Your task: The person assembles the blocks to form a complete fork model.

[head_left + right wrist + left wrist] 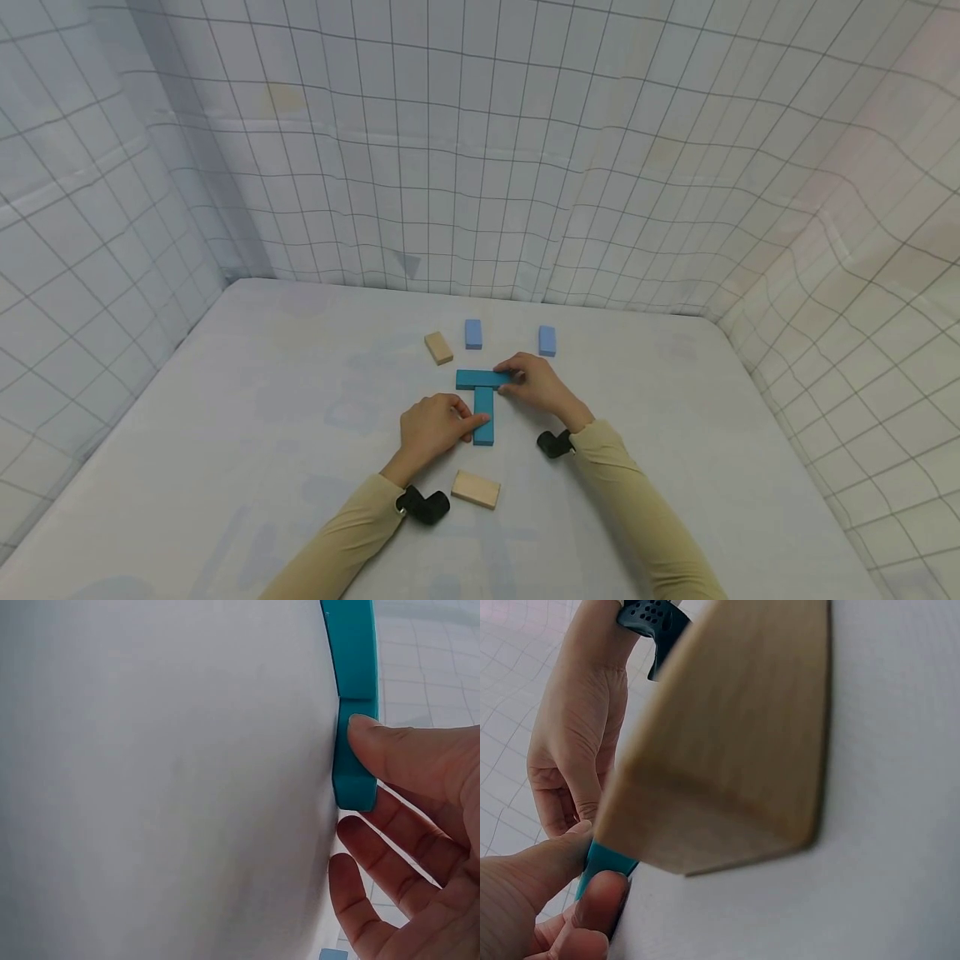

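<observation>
Two long teal blocks form a T on the table. The crosswise teal block lies at the far end, and the lengthwise teal block meets its near side around the middle. My left hand pinches the lengthwise block, its thumb over the top and its fingers at the left side. At the crosswise block's right end, my right hand grips with the thumb on the near face and the index finger behind. The right wrist view shows that thumb pressed on the teal block, with the other fingers spread past its end.
A wooden block lies nearest me, looming large as the wooden block in the left wrist view. Beyond the T lie another wooden block, a light blue block and a second light blue block. Gridded white curtains surround the table.
</observation>
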Available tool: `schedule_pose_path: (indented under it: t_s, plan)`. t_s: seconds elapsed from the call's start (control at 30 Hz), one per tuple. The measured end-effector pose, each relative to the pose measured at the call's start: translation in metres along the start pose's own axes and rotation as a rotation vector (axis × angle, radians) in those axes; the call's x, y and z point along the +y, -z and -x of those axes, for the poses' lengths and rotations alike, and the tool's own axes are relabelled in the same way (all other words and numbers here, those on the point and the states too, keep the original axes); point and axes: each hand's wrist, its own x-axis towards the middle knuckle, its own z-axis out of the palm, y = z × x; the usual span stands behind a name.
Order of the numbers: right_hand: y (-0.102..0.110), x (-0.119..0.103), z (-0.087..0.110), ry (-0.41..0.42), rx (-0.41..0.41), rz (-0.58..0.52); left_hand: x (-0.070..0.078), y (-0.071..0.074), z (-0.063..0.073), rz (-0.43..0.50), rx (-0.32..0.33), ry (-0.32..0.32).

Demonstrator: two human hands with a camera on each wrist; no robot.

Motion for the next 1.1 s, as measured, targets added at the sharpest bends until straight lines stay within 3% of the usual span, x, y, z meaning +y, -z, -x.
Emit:
schedule_pose_path:
  t_s: [1.1]
  plan:
    - [0.0,-0.0046,0.0016,-0.024,-0.005,0.008,0.0012,0.0002,0.0006,-0.007,0.013,0.005]
